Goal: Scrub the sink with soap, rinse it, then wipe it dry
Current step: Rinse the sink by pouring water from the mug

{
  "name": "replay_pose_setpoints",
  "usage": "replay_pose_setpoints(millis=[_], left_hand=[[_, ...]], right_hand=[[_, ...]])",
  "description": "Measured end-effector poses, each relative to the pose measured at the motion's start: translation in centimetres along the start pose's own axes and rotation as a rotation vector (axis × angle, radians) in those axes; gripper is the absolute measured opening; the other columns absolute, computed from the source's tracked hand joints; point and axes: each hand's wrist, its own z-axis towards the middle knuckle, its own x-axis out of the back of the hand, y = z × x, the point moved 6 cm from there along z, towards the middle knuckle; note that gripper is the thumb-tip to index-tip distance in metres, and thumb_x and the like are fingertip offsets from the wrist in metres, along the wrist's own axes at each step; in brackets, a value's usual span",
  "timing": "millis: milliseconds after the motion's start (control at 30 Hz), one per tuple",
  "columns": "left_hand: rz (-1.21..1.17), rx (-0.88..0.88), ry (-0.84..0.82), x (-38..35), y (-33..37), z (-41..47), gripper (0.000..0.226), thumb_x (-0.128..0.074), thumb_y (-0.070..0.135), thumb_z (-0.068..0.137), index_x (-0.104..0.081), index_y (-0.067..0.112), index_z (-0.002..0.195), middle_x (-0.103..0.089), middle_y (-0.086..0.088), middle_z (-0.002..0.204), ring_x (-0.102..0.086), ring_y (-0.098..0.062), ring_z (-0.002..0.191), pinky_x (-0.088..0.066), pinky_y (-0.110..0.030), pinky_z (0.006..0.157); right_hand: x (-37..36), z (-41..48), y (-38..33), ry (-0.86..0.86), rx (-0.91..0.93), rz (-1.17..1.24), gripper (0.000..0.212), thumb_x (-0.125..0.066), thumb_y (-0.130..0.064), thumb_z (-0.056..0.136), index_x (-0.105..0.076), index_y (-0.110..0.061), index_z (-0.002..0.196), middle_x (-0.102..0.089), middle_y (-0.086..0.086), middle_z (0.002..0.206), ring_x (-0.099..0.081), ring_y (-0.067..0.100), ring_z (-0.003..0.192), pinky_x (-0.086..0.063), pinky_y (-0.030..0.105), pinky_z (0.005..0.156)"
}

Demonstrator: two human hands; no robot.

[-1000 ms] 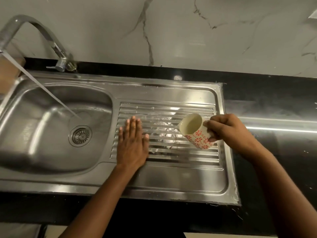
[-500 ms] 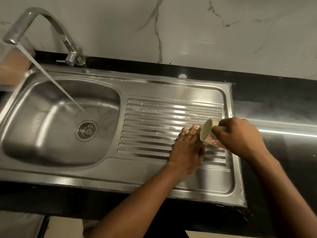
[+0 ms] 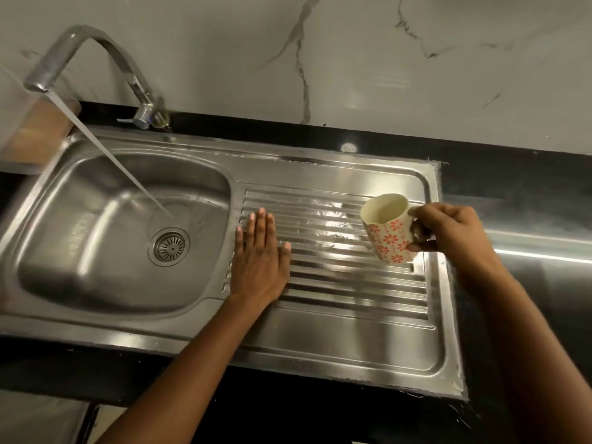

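— Steel sink (image 3: 336, 344) set in a black bench (image 3: 525, 193). Deep bowl (image 3: 80, 251) on the left, ribbed draining part (image 3: 352, 290) on the right.

— Tap (image 3: 96, 49) at the back left?

— Yes, bent over the bowl. Running, too. Thin stream of water (image 3: 112, 161) slanting down, landing just behind the round drain (image 3: 168, 245).

— And the left hand (image 3: 260, 261)?

— Flat on the ribs, palm down, at the ribs' left edge right beside the bowl. Fingers (image 3: 261, 225) straight and close together, pointing to the wall. Grip released, holding nothing.

— The right hand (image 3: 451, 229)?

— Up over the right end of the ribs. Grip clenched on a cup (image 3: 389, 232), by the handle side.

— What sort of cup?

— Cream inside, red flowers outside. Tipped, mouth pointing up and to the left. Not touching the steel, from the look of it. Hard to tell about anything inside.

— Ribs wet?

— Shiny and wet between the hand and the cup, with bright patches of water. Rest of the flat part at the front plain and dull.

— Behind it all?

— White wall (image 3: 384, 59) with grey veins, like marble. Brown wooden thing (image 3: 35, 133) at the far left, behind the stream, blurry. Bright streak of light on the bench to the right of the cup hand.
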Motion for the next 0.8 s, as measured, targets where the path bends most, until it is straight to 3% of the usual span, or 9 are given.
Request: replay_pose_setpoints(millis=[67, 200, 367, 467, 533, 633, 800], left_hand=[[-0.051, -0.080, -0.011, 0.1, 3.2, 0.4, 0.070, -0.007, 0.053, 0.111, 0.012, 0.016, 0.167, 0.022, -0.005, 0.174, 0.021, -0.024, 0.161, 0.010, -0.048, 0.131], [-0.083, -0.373, -0.074, -1.1, 12.4, 1.6, 0.067, -0.019, 0.047, 0.112, 0.000, 0.017, 0.169, 0.012, -0.004, 0.176, 0.015, -0.022, 0.162, 0.002, -0.052, 0.132], [-0.008, -0.509, -0.123, -2.6, 17.2, 2.8, 0.065, -0.024, 0.044, 0.111, -0.010, 0.017, 0.169, -0.003, -0.003, 0.177, 0.005, -0.023, 0.164, 0.000, -0.052, 0.132], [-0.012, -0.482, -0.085, -2.5, 14.8, 3.3, 0.065, -0.023, 0.045, 0.110, -0.013, 0.019, 0.169, -0.012, -0.002, 0.177, -0.001, -0.023, 0.164, -0.005, -0.051, 0.132], [-0.042, -0.407, -0.060, -1.9, 11.9, 3.6, 0.065, -0.021, 0.046, 0.111, -0.010, 0.021, 0.169, -0.009, 0.000, 0.177, 0.001, -0.023, 0.164, -0.005, -0.051, 0.132], [-0.044, -0.283, -0.025, -0.7, 6.4, 3.5, 0.062, -0.012, 0.048, 0.112, -0.002, 0.024, 0.169, 0.004, 0.001, 0.177, 0.009, -0.022, 0.163, 0.002, -0.048, 0.133], [-0.021, -0.100, 0.016, 1.0, -2.9, 2.3, 0.064, -0.001, 0.052, 0.111, 0.009, 0.023, 0.168, 0.014, 0.000, 0.176, 0.015, -0.022, 0.162, 0.002, -0.048, 0.132]], right_hand=[[1.7, 0.2, 0.2, 0.046, -0.014, -0.090, 0.023, -0.059, -0.018, 0.103, -0.072, -0.008, 0.088, -0.070, 0.013, 0.081, -0.070, 0.025, 0.075, -0.064, 0.033, 0.067], [3.8, 1.3, -0.2, 0.127, 0.073, -0.523, 0.030, -0.067, -0.042, 0.097, -0.076, -0.014, 0.092, -0.078, 0.008, 0.084, -0.076, 0.025, 0.075, -0.064, 0.051, 0.077], [0.5, 2.4, -1.5, 0.137, 0.206, -0.958, 0.030, -0.064, -0.043, 0.095, -0.073, -0.016, 0.087, -0.072, 0.009, 0.081, -0.067, 0.031, 0.073, -0.060, 0.043, 0.069], [-3.3, 2.9, -2.3, 0.107, 0.327, -1.105, 0.032, -0.060, -0.044, 0.095, -0.071, -0.014, 0.087, -0.069, 0.010, 0.079, -0.061, 0.031, 0.066, -0.055, 0.036, 0.064], [-5.7, 2.8, -3.3, 0.085, 0.430, -1.162, 0.033, -0.059, -0.043, 0.097, -0.071, -0.014, 0.088, -0.068, 0.011, 0.081, -0.056, 0.030, 0.064, -0.050, 0.033, 0.063], [-8.6, 1.9, -4.5, 0.044, 0.571, -1.182, 0.034, -0.058, -0.042, 0.099, -0.075, -0.013, 0.093, -0.072, 0.011, 0.088, -0.065, 0.028, 0.068, -0.060, 0.039, 0.068], [-8.8, 1.0, -4.9, 0.073, 0.571, -1.041, 0.029, -0.061, -0.039, 0.096, -0.076, -0.015, 0.095, -0.074, 0.010, 0.088, -0.066, 0.031, 0.072, -0.059, 0.041, 0.067]])
